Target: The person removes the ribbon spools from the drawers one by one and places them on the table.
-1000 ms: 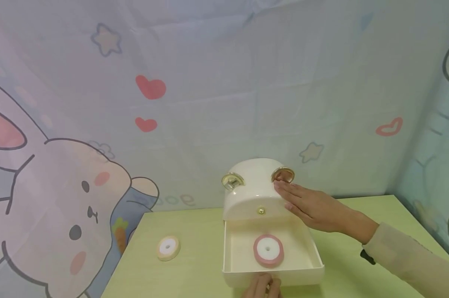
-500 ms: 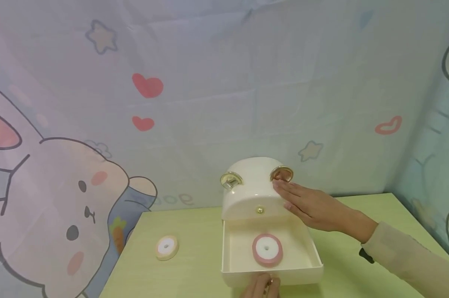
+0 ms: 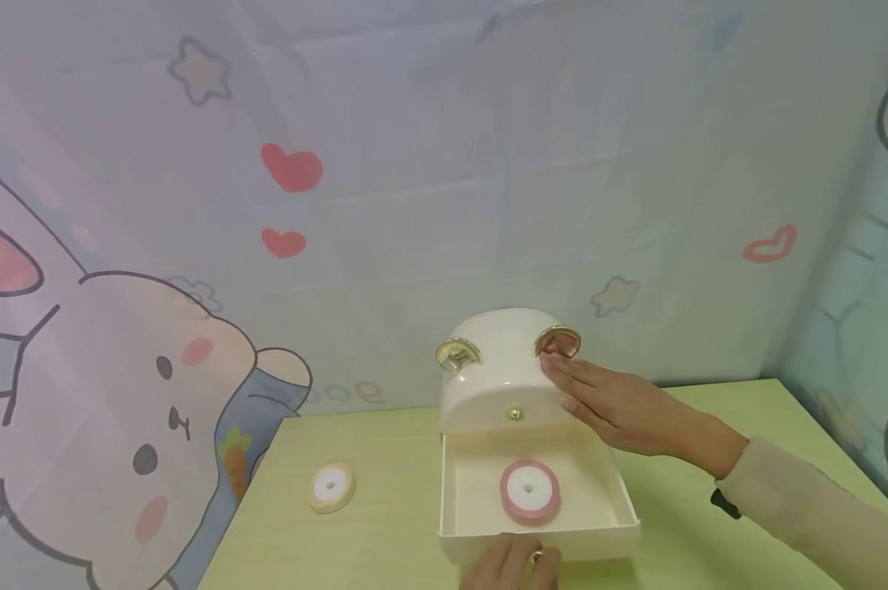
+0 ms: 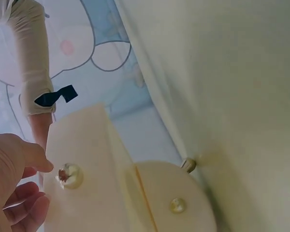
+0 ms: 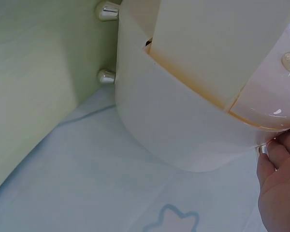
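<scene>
A glossy white box with a rounded top (image 3: 503, 360) stands at the back of the table, its lower drawer (image 3: 540, 546) pulled out. Inside the drawer lies a spool of pink ribbon (image 3: 530, 492). My left hand (image 3: 509, 564) is at the drawer's front, fingers loosely bent beside the gold knob (image 3: 536, 555). In the left wrist view a gap shows between thumb, fingertips and that knob (image 4: 70, 176). My right hand (image 3: 628, 410) rests with straight fingers on the box's right side, below the gold ear-shaped piece (image 3: 559, 341).
A spool of cream ribbon (image 3: 331, 487) lies on the green table (image 3: 385, 541), left of the box. Another gold knob (image 3: 515, 413) sits on the upper front. A printed cloth (image 3: 444, 164) hangs close behind. Gold feet (image 5: 106, 76) show in the right wrist view.
My left hand has shifted slightly up and loosened around the drawer's knob, which now shows more. The right hand, the drawer and both spools stay as they were.
</scene>
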Motion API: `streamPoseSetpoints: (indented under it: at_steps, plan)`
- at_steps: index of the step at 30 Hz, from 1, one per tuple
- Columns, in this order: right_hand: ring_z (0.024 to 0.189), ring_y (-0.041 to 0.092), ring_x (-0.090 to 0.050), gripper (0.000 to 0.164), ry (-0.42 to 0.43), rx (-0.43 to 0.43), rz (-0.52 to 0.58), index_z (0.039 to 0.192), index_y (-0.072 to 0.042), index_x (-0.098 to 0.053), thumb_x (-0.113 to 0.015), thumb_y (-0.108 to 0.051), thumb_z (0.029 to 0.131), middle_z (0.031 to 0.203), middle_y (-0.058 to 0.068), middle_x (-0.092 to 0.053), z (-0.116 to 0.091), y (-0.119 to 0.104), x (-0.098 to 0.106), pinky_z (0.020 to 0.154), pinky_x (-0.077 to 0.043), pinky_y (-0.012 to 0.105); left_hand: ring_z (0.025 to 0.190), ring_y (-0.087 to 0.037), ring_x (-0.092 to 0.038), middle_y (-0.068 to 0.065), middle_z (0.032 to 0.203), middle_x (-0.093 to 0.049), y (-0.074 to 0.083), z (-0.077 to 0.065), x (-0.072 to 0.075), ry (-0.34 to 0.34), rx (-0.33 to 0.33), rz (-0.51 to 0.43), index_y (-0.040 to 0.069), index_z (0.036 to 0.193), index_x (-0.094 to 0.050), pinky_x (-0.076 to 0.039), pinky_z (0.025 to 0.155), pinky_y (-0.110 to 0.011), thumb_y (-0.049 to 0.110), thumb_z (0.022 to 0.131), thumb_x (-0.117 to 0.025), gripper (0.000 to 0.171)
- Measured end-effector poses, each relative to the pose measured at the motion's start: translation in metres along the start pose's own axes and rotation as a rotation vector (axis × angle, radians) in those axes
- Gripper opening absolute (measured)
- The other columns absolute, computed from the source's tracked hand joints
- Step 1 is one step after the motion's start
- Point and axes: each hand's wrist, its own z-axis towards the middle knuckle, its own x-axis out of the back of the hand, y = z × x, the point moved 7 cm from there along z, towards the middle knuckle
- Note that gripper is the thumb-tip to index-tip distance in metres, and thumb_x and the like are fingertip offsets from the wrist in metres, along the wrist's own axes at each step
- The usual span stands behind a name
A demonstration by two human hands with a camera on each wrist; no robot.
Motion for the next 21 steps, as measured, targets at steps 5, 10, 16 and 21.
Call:
streamPoseSetpoints:
  at_steps: [5,10,16,21]
  plan:
    - [0.154,0.030,-0.043,0.058,-0.002,-0.007,0.001,0.166,-0.016,-0.032,-0.048,-0.028,0.112,0.171,0.004,-0.036,0.000,0.000,0.000,0.116,-0.047,0.049,0.070,-0.010,-0.062,0.001,0.080,-0.068,-0.011,0.013,0.009,0.187,-0.115,0.031,0.013,0.085,-0.075,-0.048,0.058,-0.012,0.016,0.096,-0.051,0.026]
    - [0.155,0.030,-0.043,0.058,-0.002,-0.013,0.000,0.166,-0.016,-0.032,-0.048,-0.028,0.111,0.172,0.004,-0.036,-0.001,0.001,0.000,0.116,-0.047,0.049,0.068,-0.010,-0.059,0.000,0.078,-0.064,-0.020,0.026,0.017,0.257,-0.146,0.041,0.012,0.081,-0.072,-0.046,0.056,-0.011,0.011,0.095,-0.051,0.025]
    - [0.154,0.030,-0.044,0.058,0.014,0.013,-0.008,0.165,-0.014,-0.033,-0.049,-0.025,0.111,0.171,0.005,-0.037,0.000,0.000,-0.001,0.116,-0.047,0.050,0.068,-0.007,-0.057,0.002,0.082,-0.063,-0.033,0.042,0.021,0.159,-0.069,-0.034,0.014,0.082,-0.070,-0.045,0.057,-0.009,0.009,0.090,-0.061,0.013]
    - [0.155,0.030,-0.043,0.058,0.012,0.011,-0.006,0.165,-0.014,-0.033,-0.049,-0.025,0.111,0.171,0.005,-0.036,0.001,0.000,-0.001,0.117,-0.046,0.050,0.077,-0.005,-0.061,0.007,0.090,-0.065,-0.048,0.054,0.016,-0.113,0.000,-0.122,0.019,0.088,-0.073,-0.051,0.064,-0.012,0.016,0.070,-0.092,0.026]
